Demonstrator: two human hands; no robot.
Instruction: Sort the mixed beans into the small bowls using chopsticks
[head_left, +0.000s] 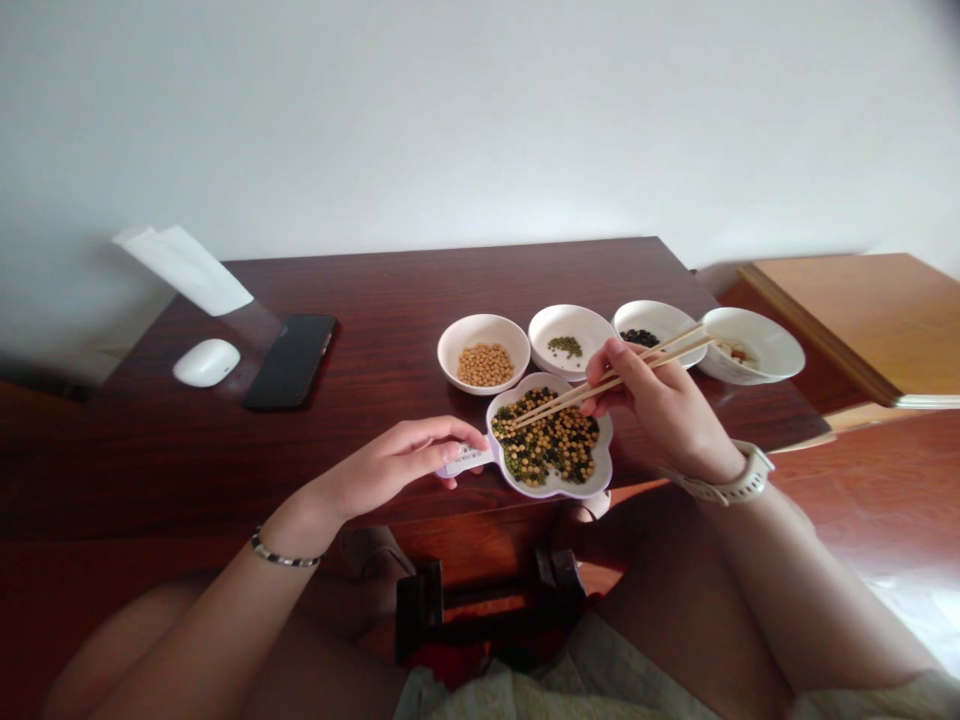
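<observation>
Chopsticks (559,402) in right hand (660,405) — tips over bean dish (606,470)

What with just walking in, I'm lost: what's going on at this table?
A person sits at a wooden table. The left hand steadies a flower-shaped dish of mixed beans by its handle; the right hand holds chopsticks over the mix. Behind stand white bowls of yellow beans, green beans and black beans, plus a fourth bowl.
</observation>
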